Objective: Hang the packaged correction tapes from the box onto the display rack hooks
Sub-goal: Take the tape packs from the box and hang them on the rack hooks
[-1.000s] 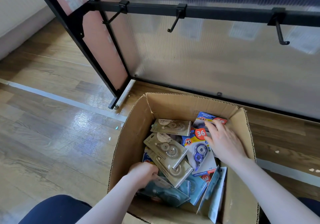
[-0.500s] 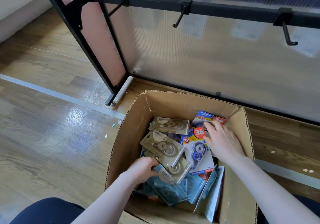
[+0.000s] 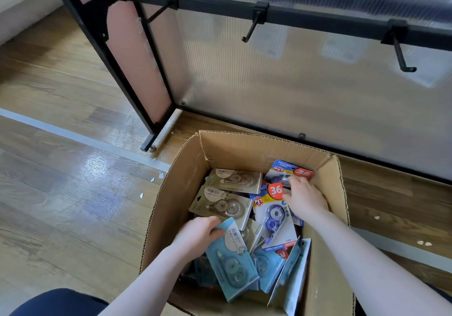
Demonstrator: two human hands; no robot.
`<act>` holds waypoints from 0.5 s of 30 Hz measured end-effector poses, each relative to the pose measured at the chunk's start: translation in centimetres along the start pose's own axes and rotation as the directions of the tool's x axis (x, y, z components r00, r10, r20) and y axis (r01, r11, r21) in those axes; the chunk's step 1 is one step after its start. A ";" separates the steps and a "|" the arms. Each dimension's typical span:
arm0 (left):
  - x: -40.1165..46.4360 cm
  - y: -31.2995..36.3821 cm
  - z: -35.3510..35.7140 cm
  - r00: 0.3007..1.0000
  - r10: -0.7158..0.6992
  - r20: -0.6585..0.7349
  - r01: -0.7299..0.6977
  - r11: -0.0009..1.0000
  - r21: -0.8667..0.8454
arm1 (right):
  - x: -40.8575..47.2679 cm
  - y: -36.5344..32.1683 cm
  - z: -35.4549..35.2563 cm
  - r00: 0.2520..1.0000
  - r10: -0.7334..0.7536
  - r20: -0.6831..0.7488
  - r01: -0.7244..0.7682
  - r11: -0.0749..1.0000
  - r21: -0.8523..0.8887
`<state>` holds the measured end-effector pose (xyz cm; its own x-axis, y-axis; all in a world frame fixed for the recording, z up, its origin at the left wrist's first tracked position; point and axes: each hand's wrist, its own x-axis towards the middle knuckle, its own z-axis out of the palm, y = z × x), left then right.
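Correction tape packs lie in a loose heap inside the cardboard box (image 3: 176,193), which stands open on the wooden floor (image 3: 61,205) just in front of the display rack (image 3: 156,75).

The left hand (image 3: 198,236) is low in the box, at its left side. Its grip is curled around the upper corner of a light blue pack (image 3: 232,259), with the thumb on the front of the card, and this pack is tilted up above the others. More blue packs (image 3: 267,266) lie beside it toward the right wall of the box.

The right hand (image 3: 305,199) is at the far right part of the box. Its fingers are bent down onto a blue pack with a red label (image 3: 289,168) that leans against the far wall of the box; the fingertips are on the pack, but I cannot tell if they really pinch it or only touch it. Just left of this hand lies a white and blue pack with an orange "36" circle (image 3: 275,214).

Two beige packs (image 3: 225,203) lie at the far left part of the box, one behind the other.

Above the box, the black bar of the rack carries three black hooks (image 3: 253,25), and all three are bare. A translucent panel (image 3: 305,95) fills the rack behind them.
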<state>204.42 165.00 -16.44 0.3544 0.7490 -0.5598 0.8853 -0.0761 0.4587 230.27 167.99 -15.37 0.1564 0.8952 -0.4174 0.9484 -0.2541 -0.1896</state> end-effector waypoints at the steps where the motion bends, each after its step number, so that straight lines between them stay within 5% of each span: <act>1: 0.0 0.0 0.0 1.000 -0.007 -0.002 0.006 1.000 -0.020 | 0.2 0.1 0.3 0.999 -0.007 0.052 0.007 1.000 0.000; 6: -0.1 -0.1 -0.2 0.999 -0.041 0.000 0.041 0.994 -0.104 | 0.7 0.7 2.5 0.963 -0.056 0.263 0.068 0.997 -0.034; 15: 0.0 -0.3 0.0 0.997 -0.067 0.025 0.069 0.990 -0.125 | 0.5 1.2 4.9 0.915 0.164 0.368 -0.207 0.975 0.081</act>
<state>204.11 164.98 -16.58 0.3021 0.7357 -0.6062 0.8631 0.0588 0.5015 230.13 166.31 -20.19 0.1969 0.6433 -0.7398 0.8701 -0.4625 -0.1706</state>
